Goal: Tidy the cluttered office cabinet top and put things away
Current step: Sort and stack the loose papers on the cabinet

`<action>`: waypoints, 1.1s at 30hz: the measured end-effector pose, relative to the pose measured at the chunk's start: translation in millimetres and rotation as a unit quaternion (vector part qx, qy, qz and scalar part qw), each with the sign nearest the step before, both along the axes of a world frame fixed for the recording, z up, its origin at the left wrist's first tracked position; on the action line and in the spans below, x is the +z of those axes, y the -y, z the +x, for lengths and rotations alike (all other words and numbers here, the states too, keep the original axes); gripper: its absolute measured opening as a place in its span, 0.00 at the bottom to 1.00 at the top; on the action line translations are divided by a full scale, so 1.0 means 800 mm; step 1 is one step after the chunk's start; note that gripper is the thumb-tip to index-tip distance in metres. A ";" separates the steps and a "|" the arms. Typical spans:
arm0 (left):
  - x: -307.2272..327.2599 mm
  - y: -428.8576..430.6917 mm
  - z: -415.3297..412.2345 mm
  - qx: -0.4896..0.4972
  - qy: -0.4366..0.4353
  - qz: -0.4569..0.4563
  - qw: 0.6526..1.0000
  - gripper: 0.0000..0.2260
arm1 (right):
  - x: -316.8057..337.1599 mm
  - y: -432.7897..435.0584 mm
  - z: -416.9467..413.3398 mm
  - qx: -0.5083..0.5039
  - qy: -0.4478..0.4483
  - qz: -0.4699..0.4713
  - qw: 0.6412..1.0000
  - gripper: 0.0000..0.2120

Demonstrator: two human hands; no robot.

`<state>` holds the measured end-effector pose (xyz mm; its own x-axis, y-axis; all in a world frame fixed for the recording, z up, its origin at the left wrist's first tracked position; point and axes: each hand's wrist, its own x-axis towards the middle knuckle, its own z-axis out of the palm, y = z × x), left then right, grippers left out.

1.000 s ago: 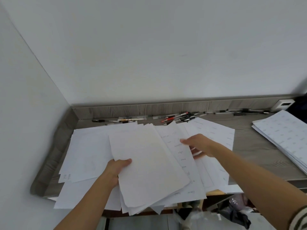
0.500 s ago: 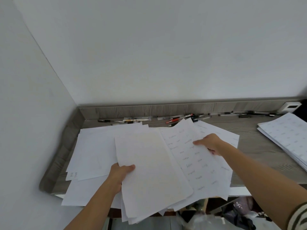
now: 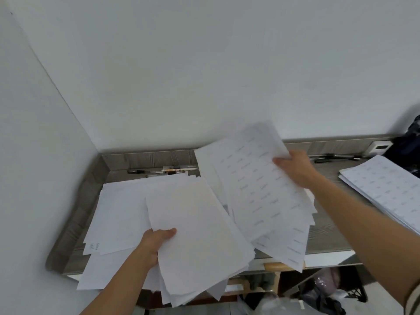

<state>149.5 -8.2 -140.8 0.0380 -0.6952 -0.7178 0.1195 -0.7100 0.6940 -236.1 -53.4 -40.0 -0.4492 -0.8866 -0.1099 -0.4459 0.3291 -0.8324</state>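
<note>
My left hand point(image 3: 156, 241) is gripping the near-left edge of a thick sheaf of papers point(image 3: 200, 242), thumb lying on the blank, faintly cream, matt top sheet and fingers hidden beneath. The sheaf's lower corners are fanning out unevenly and overhanging the front edge of the cabinet top point(image 3: 329, 233), a grey wood-grain surface with a raised rim point(image 3: 147, 158) of the same finish along its back and left side. My right hand point(image 3: 295, 168) is pinching the far edge of several thin white printed sheets point(image 3: 256, 189) carrying rows of small grey text too blurred to read. These sheets are hanging lifted and tilted, their upper corner standing in front of the white wall point(image 3: 204, 64) and their lower ends meeting the sheaf's right side; which lies on top I cannot tell. The two hands are well apart, each closed on its own papers. Flat white loose sheets point(image 3: 120, 212) are lying on the left part of the top, partly under the sheaf. A row of pens point(image 3: 172, 170) is lying against the back rim, partly hidden by the lifted sheets. A squared stack of printed pages point(image 3: 386, 192) is resting on the right part of the top, near a small white device point(image 3: 379, 147) and a dark bag point(image 3: 409, 142). Below the front edge, crumpled plastic bags point(image 3: 327, 278) are showing.
</note>
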 end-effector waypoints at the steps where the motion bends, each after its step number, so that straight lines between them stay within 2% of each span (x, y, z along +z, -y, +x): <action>1: 0.002 0.000 0.001 0.001 -0.003 0.003 1.000 0.20 | 0.013 -0.002 -0.008 -0.011 0.048 -0.021 0.999 0.09; 5: 0.007 0.001 0.008 0.007 -0.007 0.004 1.000 0.19 | 0.055 -0.010 -0.030 -0.044 0.154 -0.073 0.984 0.10; 9: 0.006 -0.002 0.004 0.026 0.005 -0.024 0.999 0.21 | 0.061 -0.014 -0.027 -0.056 0.243 -0.087 0.964 0.11; 11: 0.004 -0.003 -0.005 0.055 0.096 -0.083 0.990 0.26 | 0.047 -0.015 -0.013 -0.054 0.269 -0.068 0.959 0.12; 13: 0.007 0.000 -0.013 0.047 0.257 -0.181 0.948 0.31 | 0.025 -0.018 0.012 -0.046 0.287 -0.042 0.956 0.11; 14: 0.014 0.000 -0.016 0.039 0.296 -0.226 0.927 0.32 | 0.012 -0.021 0.027 -0.040 0.297 -0.027 0.954 0.10; 15: 0.024 0.002 -0.023 0.027 0.282 -0.263 0.922 0.31 | 0.000 -0.026 0.040 -0.033 0.303 -0.013 0.952 0.09; 16: 0.035 0.001 -0.028 0.016 0.206 -0.270 0.941 0.28 | -0.014 -0.028 0.054 -0.024 0.304 0.008 0.952 0.08; 18: 0.058 0.000 -0.042 0.026 -0.013 -0.225 0.974 0.23 | -0.037 -0.036 0.077 0.001 0.290 0.052 0.956 0.09; 20: 0.064 -0.001 -0.049 0.079 -0.137 -0.182 0.970 0.17 | -0.056 -0.042 0.091 0.043 0.242 0.089 0.965 0.08; 22: 0.062 0.005 -0.044 0.145 -0.168 -0.164 0.961 0.14 | -0.067 -0.045 0.098 0.097 0.150 0.128 0.976 0.09; 25: 0.067 0.023 -0.018 0.216 -0.200 -0.171 0.940 0.14 | -0.076 -0.042 0.082 0.127 0.043 0.161 0.978 0.13; 27: 0.073 0.038 0.012 0.230 -0.193 -0.169 0.939 0.11 | -0.074 -0.036 0.059 0.117 0.044 0.148 0.981 0.14; 29: 0.076 0.049 0.045 0.201 -0.174 -0.155 0.952 0.09 | -0.063 -0.033 0.032 0.098 0.079 0.126 0.984 0.13; 33: 0.069 0.057 0.074 0.065 -0.096 -0.087 0.989 0.12 | -0.039 -0.021 -0.006 0.083 0.135 0.111 0.981 0.16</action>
